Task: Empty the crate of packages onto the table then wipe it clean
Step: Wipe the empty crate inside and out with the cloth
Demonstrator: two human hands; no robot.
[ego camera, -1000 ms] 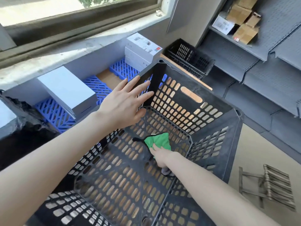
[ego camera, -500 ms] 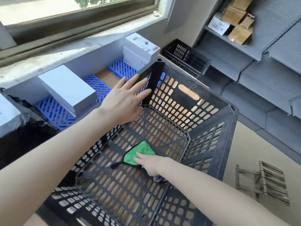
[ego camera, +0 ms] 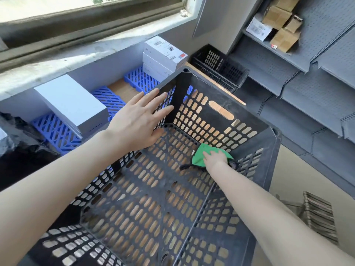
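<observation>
A large black slotted crate (ego camera: pixel 221 104) stands on the wooden table, with no packages inside it. My left hand (ego camera: pixel 138 120) lies flat with straight fingers against the crate's left wall and rim. Down on the crate floor, my right hand (ego camera: pixel 215 160) presses a green cloth (ego camera: pixel 201 154) into the far right corner. The fingers lie over the cloth, and a dark part of the cloth trails beside the hand. White packages sit on the table to the left: a single white box (ego camera: pixel 71 102) and a stack of white boxes (ego camera: pixel 163 54).
Blue plastic pallets (ego camera: pixel 55 131) lie under the boxes below a window ledge. A smaller black crate (ego camera: pixel 221 68) stands behind the big one. Grey shelving (ego camera: pixel 288 64) with cardboard boxes (ego camera: pixel 282 22) fills the right. A black bag (ego camera: pixel 17 135) is at the left edge.
My right hand has slid the green cloth across the crate floor, first toward me and left, then out to the far right corner. My left hand stays on the left wall.
</observation>
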